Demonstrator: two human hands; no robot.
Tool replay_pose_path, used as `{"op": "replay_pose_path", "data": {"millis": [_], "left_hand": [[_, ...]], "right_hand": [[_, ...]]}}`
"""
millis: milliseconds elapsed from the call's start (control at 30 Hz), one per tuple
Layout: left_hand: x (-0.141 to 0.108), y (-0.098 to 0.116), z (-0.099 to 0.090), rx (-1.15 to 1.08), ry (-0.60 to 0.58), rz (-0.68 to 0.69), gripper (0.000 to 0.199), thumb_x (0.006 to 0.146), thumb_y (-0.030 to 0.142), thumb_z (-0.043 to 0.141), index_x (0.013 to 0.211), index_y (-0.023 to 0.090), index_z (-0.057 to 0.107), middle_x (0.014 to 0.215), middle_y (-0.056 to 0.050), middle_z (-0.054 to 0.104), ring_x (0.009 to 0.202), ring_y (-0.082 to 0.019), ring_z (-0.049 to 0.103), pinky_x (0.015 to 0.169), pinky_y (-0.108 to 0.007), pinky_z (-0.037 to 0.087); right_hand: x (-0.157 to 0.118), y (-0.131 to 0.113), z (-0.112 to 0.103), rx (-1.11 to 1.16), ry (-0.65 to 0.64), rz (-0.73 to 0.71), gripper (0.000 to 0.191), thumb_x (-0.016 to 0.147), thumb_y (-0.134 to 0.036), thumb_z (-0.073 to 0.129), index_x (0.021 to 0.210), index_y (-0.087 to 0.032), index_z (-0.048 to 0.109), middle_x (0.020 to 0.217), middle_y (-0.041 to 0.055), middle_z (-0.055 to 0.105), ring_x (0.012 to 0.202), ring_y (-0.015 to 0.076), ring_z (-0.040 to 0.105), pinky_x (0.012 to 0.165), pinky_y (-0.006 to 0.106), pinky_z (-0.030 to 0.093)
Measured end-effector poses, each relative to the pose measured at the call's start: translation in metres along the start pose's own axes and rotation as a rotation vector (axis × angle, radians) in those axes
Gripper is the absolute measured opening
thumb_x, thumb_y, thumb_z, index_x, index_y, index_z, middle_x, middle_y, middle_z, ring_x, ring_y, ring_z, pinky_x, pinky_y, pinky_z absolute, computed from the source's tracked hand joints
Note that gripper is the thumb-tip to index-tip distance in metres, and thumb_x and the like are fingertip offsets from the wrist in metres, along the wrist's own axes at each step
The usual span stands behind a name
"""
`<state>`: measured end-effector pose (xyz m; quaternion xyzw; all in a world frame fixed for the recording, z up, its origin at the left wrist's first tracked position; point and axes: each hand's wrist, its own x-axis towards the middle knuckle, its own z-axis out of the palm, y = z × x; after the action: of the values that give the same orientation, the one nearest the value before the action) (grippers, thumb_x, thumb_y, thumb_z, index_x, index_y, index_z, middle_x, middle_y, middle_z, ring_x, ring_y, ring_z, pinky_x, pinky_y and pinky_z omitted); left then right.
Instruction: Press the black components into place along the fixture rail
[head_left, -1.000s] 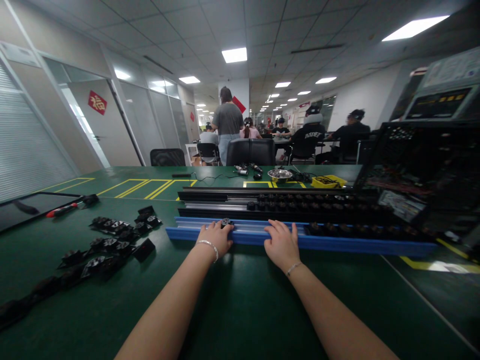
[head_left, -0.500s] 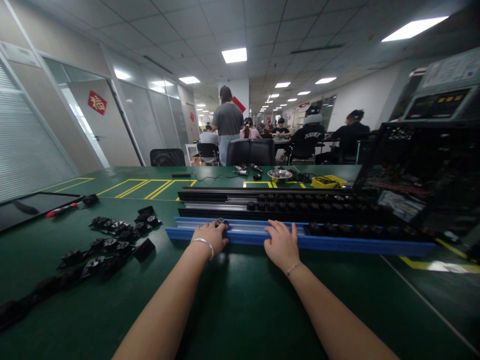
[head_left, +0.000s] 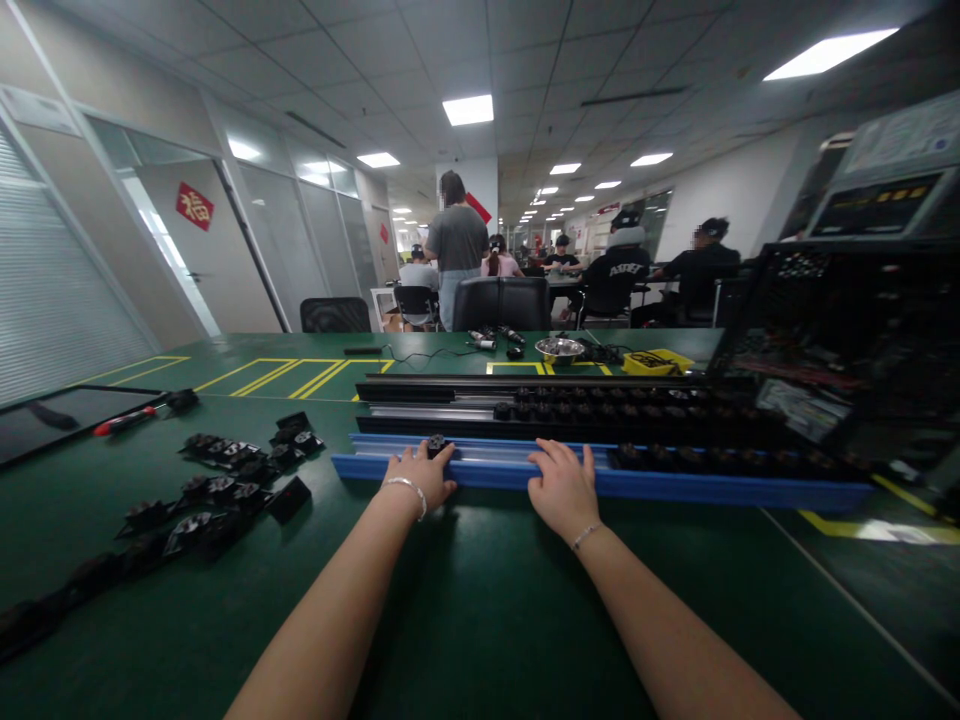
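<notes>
Green desk [head_left: 480, 620]: spans the foreground; its wide surface probably lets the long rails lie flat, side by side.
Blue rail [head_left: 697, 490]: lies crosswise on the near side of the rails, likely so both hands can reach its channel easily.
Black rails [head_left: 409, 425]: lie just behind the blue one, roughly parallel, with dark parts along their right portions.
Computer case [head_left: 810, 300]: stands open-sided at the right, beyond the rails' ends.
Loose parts [head_left: 246, 492]: spread in uneven rows at the left, apart from the rails, perhaps to stay within reach of that side.
Part row [head_left: 690, 458]: sits in the blue rail's right portion, spaced along the channel that seems to keep it in line.
Right hand [head_left: 562, 488]: open, fingers spread over the rail's middle, holding no part; it seems to steady the rail.
Left hand [head_left: 420, 478]: fingers around the single part; whether they grip or merely push cannot be told.
Single part [head_left: 436, 443]: in the blue rail's left portion, at the left fingertips.
</notes>
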<state>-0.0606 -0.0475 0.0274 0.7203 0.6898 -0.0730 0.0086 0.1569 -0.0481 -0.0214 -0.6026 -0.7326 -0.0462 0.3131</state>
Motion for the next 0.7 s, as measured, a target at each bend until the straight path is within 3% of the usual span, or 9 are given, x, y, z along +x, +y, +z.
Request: {"op": "replay_pose_path", "data": {"millis": [700], "left_hand": [[0.009,-0.028,-0.001,-0.062,-0.072,-0.108,0.066,0.076,0.058,0.040,0.137,0.035,0.028,0.145,-0.011,0.028,0.130,-0.035,0.026,0.099,-0.056,0.026]], "right_hand": [[-0.001,0.001,0.001,-0.012,0.009,-0.004,0.031,0.070,-0.015,0.042,0.091,-0.022,0.064,0.121,0.0041,0.056,0.116,0.0207,0.043,0.106,0.051,0.005]]}}
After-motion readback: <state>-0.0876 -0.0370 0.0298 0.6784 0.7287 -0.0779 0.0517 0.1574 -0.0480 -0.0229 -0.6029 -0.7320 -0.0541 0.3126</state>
